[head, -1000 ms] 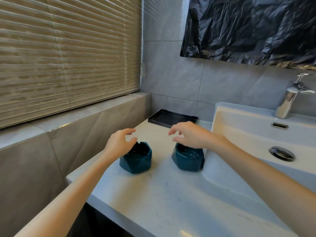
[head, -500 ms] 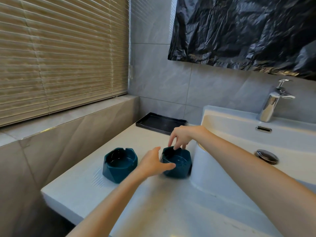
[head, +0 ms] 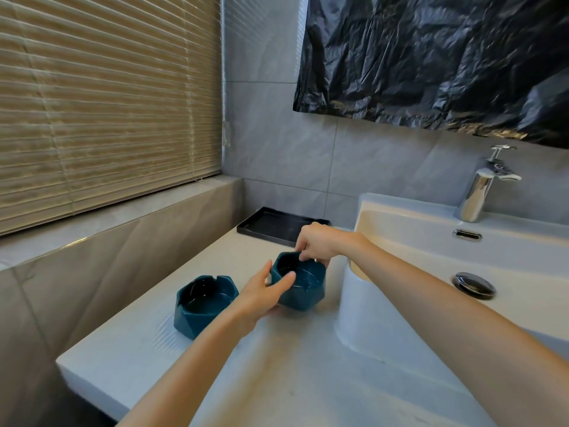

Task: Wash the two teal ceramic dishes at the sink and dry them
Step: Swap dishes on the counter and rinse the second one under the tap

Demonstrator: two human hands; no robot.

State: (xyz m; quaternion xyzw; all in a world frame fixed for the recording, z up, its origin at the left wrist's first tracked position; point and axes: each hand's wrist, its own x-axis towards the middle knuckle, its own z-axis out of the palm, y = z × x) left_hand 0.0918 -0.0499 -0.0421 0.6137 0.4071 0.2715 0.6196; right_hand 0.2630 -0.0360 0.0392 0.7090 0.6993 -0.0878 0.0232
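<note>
Two teal faceted ceramic dishes are on the pale counter [head: 277,380]. The left dish [head: 203,305] stands alone and untouched. The right dish [head: 303,288] is tilted toward me and seems raised a little off the counter. My left hand [head: 261,295] grips its near side, thumb over the rim. My right hand [head: 320,243] pinches its far rim from above. The white sink [head: 431,241] lies just to the right of the held dish.
A black tray [head: 277,224] sits at the back of the counter by the wall. A chrome tap [head: 480,186] and a drain plug [head: 474,285] belong to the sink. Blinds cover the window on the left; black plastic sheet hangs above the sink.
My left hand left the left dish and moved to the right dish. Both hands closed on the right dish, which has since tilted and lifted slightly.
</note>
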